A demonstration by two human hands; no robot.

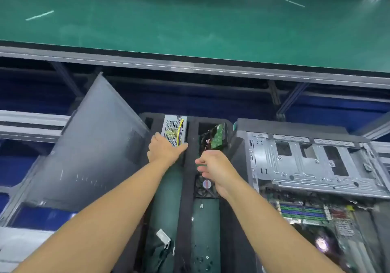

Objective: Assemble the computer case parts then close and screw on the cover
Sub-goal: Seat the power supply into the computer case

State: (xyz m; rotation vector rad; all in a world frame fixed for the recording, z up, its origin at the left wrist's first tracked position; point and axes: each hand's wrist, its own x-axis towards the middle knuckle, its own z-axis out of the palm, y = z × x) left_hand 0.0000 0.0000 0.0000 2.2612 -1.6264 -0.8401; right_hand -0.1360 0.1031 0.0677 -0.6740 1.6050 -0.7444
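Head view: the right hand is curled, its fingers closed round a small green object that sticks out to the left of the knuckles. The object is too blurred to identify. The hand hovers over the right-hand channel of a black foam tray, above a black fan lying in that channel and just in front of a hard drive, which stands tilted in its pocket with the green circuit board showing.

The left hand lies on the near end of the power supply, with the thumb spread wide to the right and the fingers reaching over the left edge. Whether it actually grips the box cannot be told. The power supply sits at the far end of the tray's left-hand channel, with yellow wires showing against its perforated face.

Small screws lie scattered on the green floor of the right channel, nearer the person. To the right of the tray the computer case lies open, its motherboard visible below the metal drive cage. To the left, the grey cover leans tilted, apart from the case. A green bench top runs across behind.
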